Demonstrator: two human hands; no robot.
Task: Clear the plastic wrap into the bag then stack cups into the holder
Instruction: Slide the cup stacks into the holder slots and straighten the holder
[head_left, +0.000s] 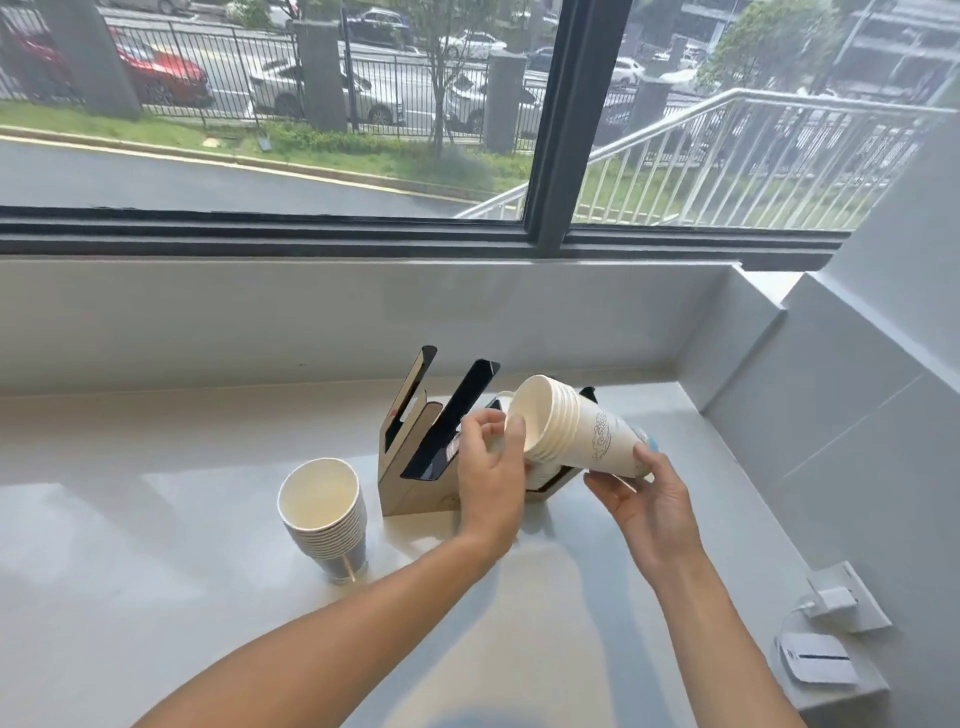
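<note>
Two hands grip one tilted white cup stack (571, 431): left hand (491, 467) at rim, right hand (647, 499) at base, hiding holder (415, 467) slots. I see another cup stack (324, 514) upright on worktop (156, 519).

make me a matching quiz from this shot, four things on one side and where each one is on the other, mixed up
Things:
1. white cup stack
2. grey cup stack
3. cup holder
4. white charger

Places:
A. plugged into the socket on the right wall
B. standing upright on the counter, left of the holder
C. held tilted in both hands
D. on the counter below the window, behind the hands

Pairs: 1-C, 2-B, 3-D, 4-A
</note>
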